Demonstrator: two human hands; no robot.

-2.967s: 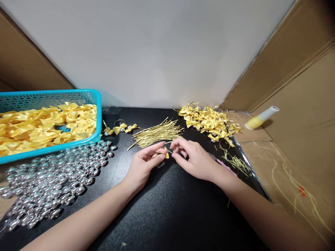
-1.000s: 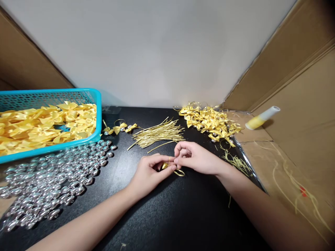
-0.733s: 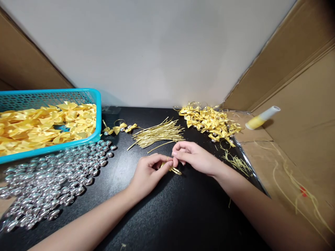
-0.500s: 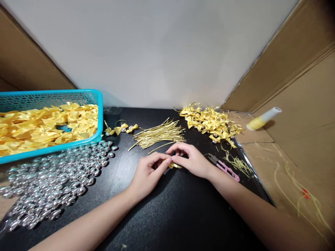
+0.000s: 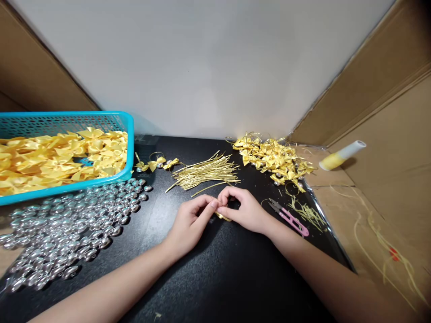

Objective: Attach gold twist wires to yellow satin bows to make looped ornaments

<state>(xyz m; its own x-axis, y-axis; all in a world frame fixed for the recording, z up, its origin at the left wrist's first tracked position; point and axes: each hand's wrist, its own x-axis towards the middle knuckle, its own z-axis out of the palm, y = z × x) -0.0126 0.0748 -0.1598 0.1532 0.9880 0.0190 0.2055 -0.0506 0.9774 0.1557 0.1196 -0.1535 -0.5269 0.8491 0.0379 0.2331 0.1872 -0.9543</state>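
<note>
Over the middle of the black table, my left hand [image 5: 193, 220] and my right hand [image 5: 244, 211] meet at the fingertips. Both are pinched closed on a small yellow ribbon bow [image 5: 222, 217], most of which my fingers cover. Whether a bead or a tie is in the pinch as well cannot be seen. Just beyond my fingers lies a bundle of gold twist ties [image 5: 207, 172]. Pink-handled thread snips [image 5: 292, 222] rest beside my right wrist, near a little heap of cut gold ends [image 5: 308, 213].
At left stands a turquoise basket [image 5: 129, 148] full of yellow bows, with many silver beads [image 5: 67, 237] spread before it. A few beaded bows [image 5: 156, 163] lie near the basket. Finished-looking bows [image 5: 272, 157] pile up at back right. A white-and-yellow tube [image 5: 341, 154] stands beyond the table edge.
My hands stay together at nearly the same spot. The fingers of my right hand have curled in closer to my left fingertips, and less of the bow shows. The view has shifted slightly.
</note>
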